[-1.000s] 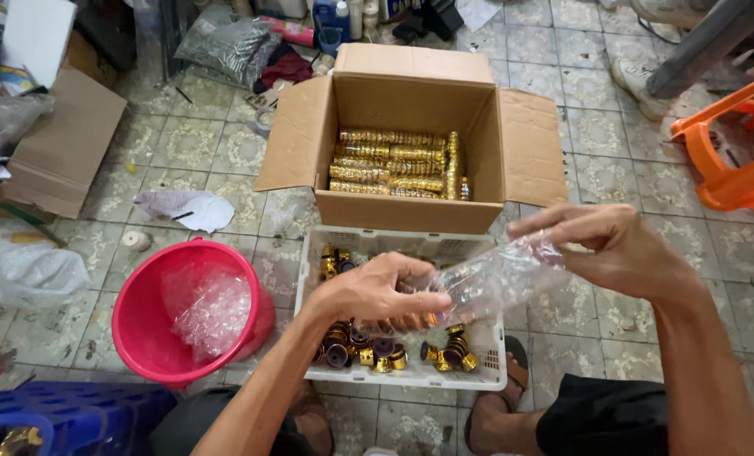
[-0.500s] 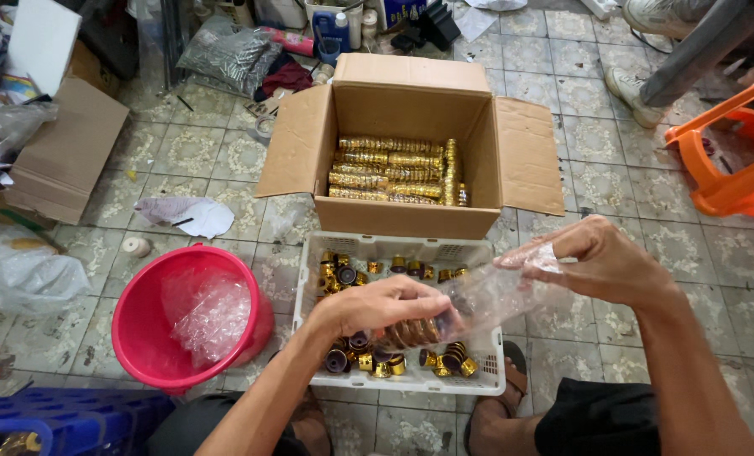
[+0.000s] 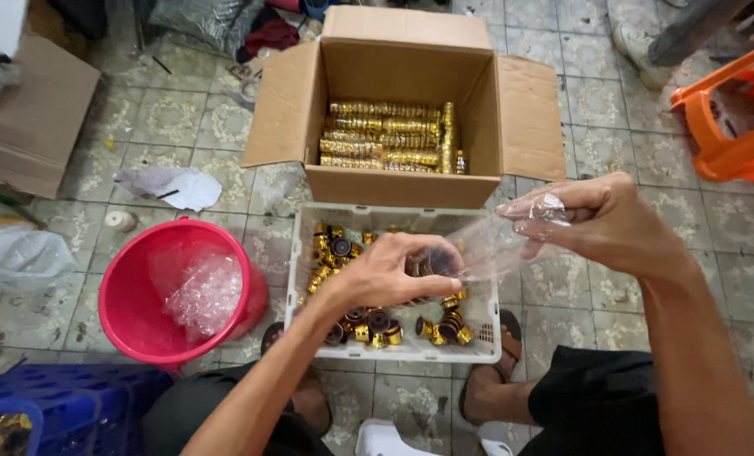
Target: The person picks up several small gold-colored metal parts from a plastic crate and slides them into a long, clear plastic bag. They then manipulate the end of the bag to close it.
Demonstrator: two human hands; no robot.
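My left hand (image 3: 398,274) grips a short stack of gold caps (image 3: 432,262) inside a clear plastic sleeve (image 3: 499,241), above a white plastic crate (image 3: 302,266) of loose gold caps. My right hand (image 3: 601,221) pinches the other end of the sleeve, pulled out to the right. Behind the crate stands an open cardboard box (image 3: 394,76) with rows of stacked gold caps (image 3: 385,137) wrapped in sleeves.
A red bucket (image 3: 127,295) with crumpled clear plastic sits left of the crate. A blue crate (image 3: 47,409) is at the bottom left, an orange stool (image 3: 727,118) at the far right. Flattened cardboard (image 3: 30,127) and bags lie on the tiled floor at left.
My right hand has pulled the sleeve's end farther right and up. The stack held by my left hand looks shorter, and more loose caps lie in the crate.
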